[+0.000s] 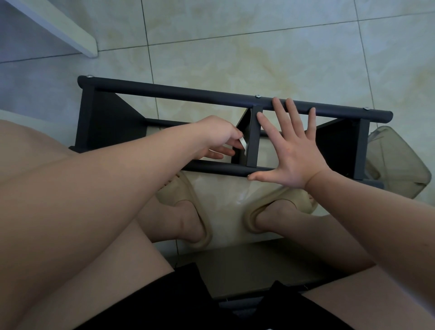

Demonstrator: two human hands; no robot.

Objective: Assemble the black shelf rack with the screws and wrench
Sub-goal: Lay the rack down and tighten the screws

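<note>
The black shelf rack (179, 92) stands on the tiled floor in front of my feet, seen from above, with silver screw heads (258, 96) along its far top bar. My right hand (290, 146) lies flat with spread straight fingers across the top, fingertips on the far bar and thumb on the near bar. My left hand (217, 139) reaches between the bars beside the middle upright (254, 139) and pinches a small silvery wrench (314, 0) (243, 144) against it.
A clear plastic container (400, 162) sits on the floor at the rack's right end. A white board edge (70, 30) lies at the upper left. My slippered feet (186, 207) are just below the near bar, and a grey stool edge (259, 270) lies under me.
</note>
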